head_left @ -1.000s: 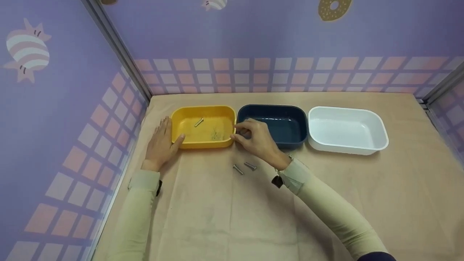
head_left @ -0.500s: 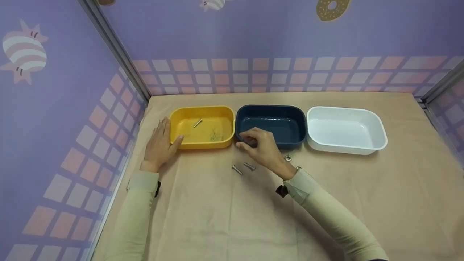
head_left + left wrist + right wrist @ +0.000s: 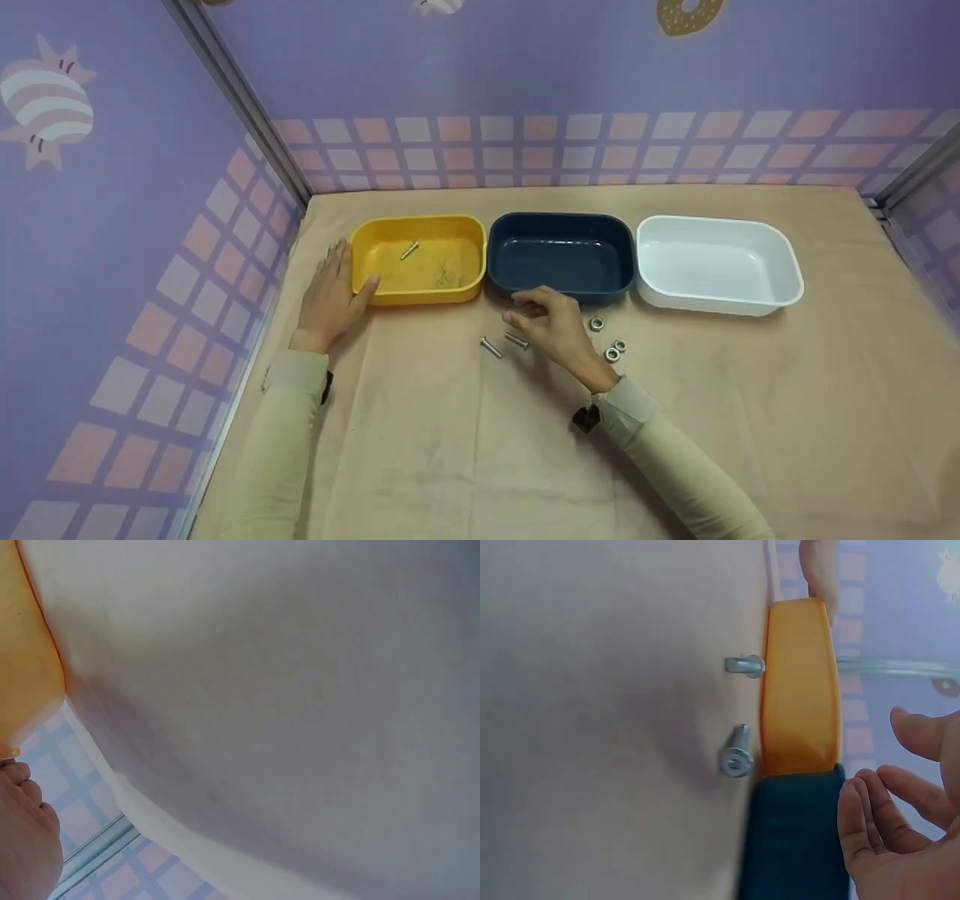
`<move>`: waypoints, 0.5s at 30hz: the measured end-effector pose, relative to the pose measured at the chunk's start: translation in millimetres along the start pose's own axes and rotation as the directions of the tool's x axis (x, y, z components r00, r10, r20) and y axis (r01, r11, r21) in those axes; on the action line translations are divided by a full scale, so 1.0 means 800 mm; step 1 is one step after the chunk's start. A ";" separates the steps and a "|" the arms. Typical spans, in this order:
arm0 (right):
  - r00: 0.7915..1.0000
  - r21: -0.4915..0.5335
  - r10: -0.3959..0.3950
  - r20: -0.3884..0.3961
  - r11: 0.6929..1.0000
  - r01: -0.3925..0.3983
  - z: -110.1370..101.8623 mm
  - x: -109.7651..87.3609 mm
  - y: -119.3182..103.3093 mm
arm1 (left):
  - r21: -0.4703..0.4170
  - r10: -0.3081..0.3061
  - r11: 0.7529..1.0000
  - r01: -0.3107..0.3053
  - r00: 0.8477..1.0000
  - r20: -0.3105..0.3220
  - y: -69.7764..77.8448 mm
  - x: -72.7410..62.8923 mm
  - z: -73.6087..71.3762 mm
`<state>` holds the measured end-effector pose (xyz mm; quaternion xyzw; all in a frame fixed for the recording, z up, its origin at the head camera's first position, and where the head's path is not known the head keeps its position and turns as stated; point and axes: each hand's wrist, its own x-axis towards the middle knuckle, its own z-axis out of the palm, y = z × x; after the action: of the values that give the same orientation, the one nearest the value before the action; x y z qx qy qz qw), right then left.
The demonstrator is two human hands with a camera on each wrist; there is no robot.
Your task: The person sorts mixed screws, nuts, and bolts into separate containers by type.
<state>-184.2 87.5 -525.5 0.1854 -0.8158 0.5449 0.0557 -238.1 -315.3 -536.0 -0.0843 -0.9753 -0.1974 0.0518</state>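
My left hand [image 3: 328, 304] rests along the left end of the yellow tray [image 3: 420, 298], fingers straight, its thumb at the front rim. One bolt [image 3: 409, 250] lies inside that tray. In front of the dark blue tray [image 3: 559, 289], my right hand [image 3: 553, 326] hovers with fingers loosely bent; the right wrist view shows nothing between thumb and fingertips. Just left of it, on the cloth, are two bolts: one bolt [image 3: 491, 347] lies apart, the other bolt [image 3: 517, 340] is close to the fingers. The left wrist view shows only part of the left hand [image 3: 28, 829].
Three nuts lie right of my right hand: a nut [image 3: 596, 323] near the blue tray, and a nut [image 3: 612, 354] beside another nut [image 3: 620, 346]. A white tray [image 3: 720, 304] stands at the right end of the row. Patterned walls [image 3: 525, 75] border the table.
My right hand has drawn back from the yellow tray's right end, toward the bolts in front of the blue tray. The nuts have come into sight. My left hand stays put.
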 end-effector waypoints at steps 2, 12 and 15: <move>1.000 0.021 0.023 -0.007 1.000 -0.022 0.001 -0.005 0.005 | 0.001 0.000 1.000 0.000 1.000 -0.002 0.000 0.000 0.000; 0.987 0.049 0.158 -0.007 0.986 -0.158 0.009 -0.027 0.022 | 0.002 0.021 1.000 -0.021 1.000 -0.019 -0.001 0.003 0.001; 0.980 0.036 0.198 0.013 0.980 -0.198 0.009 -0.032 0.025 | 0.001 0.011 1.000 -0.011 1.000 -0.016 0.000 0.002 0.002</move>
<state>-167.2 93.5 -552.9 0.1070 -0.8201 0.5621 -0.0060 -239.8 -314.7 -537.4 -0.0879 -0.9745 -0.1972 0.0606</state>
